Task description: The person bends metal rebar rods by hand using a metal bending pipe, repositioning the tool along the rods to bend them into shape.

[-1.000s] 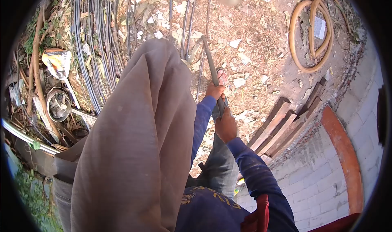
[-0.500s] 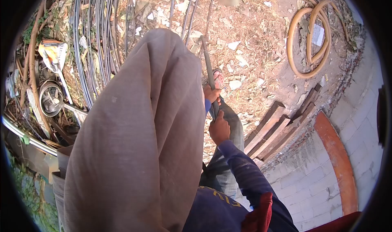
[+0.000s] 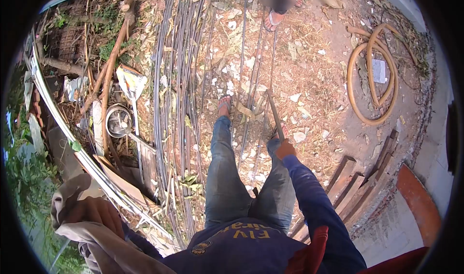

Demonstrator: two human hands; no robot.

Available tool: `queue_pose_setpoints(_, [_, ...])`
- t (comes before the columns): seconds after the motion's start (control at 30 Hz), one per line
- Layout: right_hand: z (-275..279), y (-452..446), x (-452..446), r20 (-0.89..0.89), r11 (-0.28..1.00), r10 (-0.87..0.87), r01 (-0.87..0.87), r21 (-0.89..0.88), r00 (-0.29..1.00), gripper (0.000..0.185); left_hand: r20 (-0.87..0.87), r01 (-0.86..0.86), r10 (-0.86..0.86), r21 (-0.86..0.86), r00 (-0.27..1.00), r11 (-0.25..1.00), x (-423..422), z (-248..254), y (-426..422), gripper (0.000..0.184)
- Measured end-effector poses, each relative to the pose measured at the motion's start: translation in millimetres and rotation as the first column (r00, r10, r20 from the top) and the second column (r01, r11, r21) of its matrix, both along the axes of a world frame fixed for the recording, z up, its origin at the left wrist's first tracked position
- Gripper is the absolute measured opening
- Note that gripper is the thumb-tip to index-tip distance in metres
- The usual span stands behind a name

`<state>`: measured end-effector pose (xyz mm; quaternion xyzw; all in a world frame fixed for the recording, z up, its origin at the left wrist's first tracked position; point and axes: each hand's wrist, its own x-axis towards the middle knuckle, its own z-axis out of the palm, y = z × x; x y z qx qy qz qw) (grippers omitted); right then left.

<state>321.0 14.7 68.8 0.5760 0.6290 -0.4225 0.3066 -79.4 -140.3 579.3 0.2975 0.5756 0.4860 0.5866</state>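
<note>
Gripping the near end of a long dark bar (image 3: 276,113), our right hand (image 3: 285,150) is closed around it in the head view. The bar slants over the ground (image 3: 314,81), close by our right foot (image 3: 283,129), its far end near the thin rods (image 3: 245,47); we cannot tell whether they touch. Our left sleeve (image 3: 140,241) runs into a bunched brown cloth (image 3: 104,240), and we cannot tell whether the left hand grips it among the folds. We judge this a moment of handling the bar one-handed; any move of it calls for a firm grip and room beside our feet.

In the way lie the long bundled rods (image 3: 169,85) left of our legs, while another person's foot (image 3: 274,20) stands near the ground's far edge. Timber pieces (image 3: 344,177) and a coiled hose (image 3: 351,81) lie towards the right edge, by the wall (image 3: 386,221).
</note>
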Motion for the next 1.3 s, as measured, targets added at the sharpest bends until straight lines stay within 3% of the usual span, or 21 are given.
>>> queue_pose_setpoints(0.07, [-13,2,3,-0.025,0.999,-0.007,0.006,-0.033,1.0,0.046,-0.147,-0.3,0.308,0.077,0.94,0.951,16,109,-71,0.08])
queue_pose_setpoints(0.17, [-23,7,-6,-0.056,0.996,-0.002,-0.003,-0.089,0.998,0.049,-0.261,-0.628,0.742,0.404,0.618,0.665,74,247,-169,0.073])
queue_pose_setpoints(0.27, [-41,-5,-12,-0.042,0.996,0.05,-0.054,-0.077,0.998,0.052,-0.241,-0.642,0.942,0.69,0.232,0.334,130,320,-234,0.066])
queue_pose_setpoints(0.33, [-116,-43,12,-0.021,0.964,0.143,-0.134,0.229,0.99,0.05,-0.219,-0.587,0.974,0.783,0.048,0.205,155,332,-261,0.062])
queue_pose_setpoints(0.37, [-140,-35,11,-0.063,0.989,0.054,-0.045,0.138,0.997,0.049,-0.201,-0.586,0.98,0.793,0.003,0.164,158,324,-273,0.06])
queue_pose_setpoints(0.4, [-163,-27,10,-0.09,0.998,-0.041,0.045,0.046,0.995,0.048,-0.18,-0.601,0.984,0.787,-0.008,0.139,154,304,-283,0.058])
queue_pose_setpoints(0.43, [-170,-18,18,-0.128,0.913,-0.291,0.235,-0.333,0.948,0.047,-0.166,-0.658,0.985,0.737,0.042,0.152,143,273,-288,0.057])
queue_pose_setpoints(0.47, [-180,-9,26,0.014,0.671,-0.492,0.39,-0.631,0.87,0.045,-0.139,-0.743,0.979,0.637,0.151,0.205,124,229,-292,0.056])
queue_pose_setpoints(0.5, [-153,-7,20,0.017,0.65,-0.544,0.434,-0.623,0.839,0.041,-0.057,-0.795,0.92,0.484,0.388,0.366,103,165,-289,0.055])
queue_pose_setpoints(0.53, [-126,-4,12,-0.03,0.706,-0.542,0.436,-0.558,0.84,0.036,-0.122,-0.978,0.992,0.208,-0.021,0.005,76,92,-258,0.054])
queue_pose_setpoints(0.57, [-100,-2,4,-0.063,0.748,-0.53,0.431,-0.505,0.846,0.032,-0.149,-0.999,0.989,-0.027,-0.026,-0.031,57,24,-232,0.054])
queue_pose_setpoints(0.6, [-76,4,-5,-0.089,0.787,-0.508,0.419,-0.454,0.857,0.029,-0.249,-0.973,0.952,-0.19,0.18,0.135,44,-42,-237,0.062])
queue_pose_setpoints(0.63, [-59,15,-10,-0.106,0.812,-0.487,0.405,-0.419,0.867,0.028,-0.309,-0.902,0.887,-0.372,0.342,0.218,48,-90,-203,0.063])
queue_pose_setpoints(0.67, [-45,27,-10,-0.097,0.829,-0.446,0.37,-0.419,0.89,0.028,-0.22,-0.783,0.818,-0.496,0.532,0.376,53,-133,-187,0.059])
queue_pose_setpoints(0.73, [-13,56,-15,-0.06,0.864,-0.289,0.234,-0.446,0.955,0.024,-0.01,-0.526,0.679,-0.642,0.734,0.558,77,-195,-136,0.061])
queue_pose_setpoints(0.77, [4,71,-11,-0.042,0.748,-0.49,0.395,-0.533,0.871,0.021,0.071,-0.405,0.595,-0.669,0.8,0.624,88,-218,-121,0.06])
queue_pose_setpoints(0.83, [19,102,2,-0.009,0.665,-0.591,0.481,-0.571,0.807,0.02,0.184,-0.209,0.431,-0.667,0.883,0.715,102,-258,-104,0.059])
queue_pose_setpoints(0.9, [35,129,7,0.07,0.7,-0.516,0.467,-0.54,0.854,0.02,0.174,-0.132,0.328,-0.672,0.929,0.729,109,-279,-104,0.055])
queue_pose_setpoints(1.1, [38,134,-3,0.058,0.884,-0.034,0.057,-0.465,0.998,0.021,0.189,-0.152,0.424,-0.744,0.886,0.65,104,-338,-148,0.055])
queue_pose_setpoints(1.2, [34,136,3,-0.002,0.876,-0.08,0.069,-0.477,0.997,0.022,0.183,-0.132,0.445,-0.798,0.877,0.588,105,-362,-184,0.058])
queue_pose_setpoints(1.3, [38,143,-4,0.032,0.884,-0.002,0.016,-0.467,0.999,0.02,0.174,-0.123,0.466,-0.833,0.868,0.54,108,-374,-200,0.058])
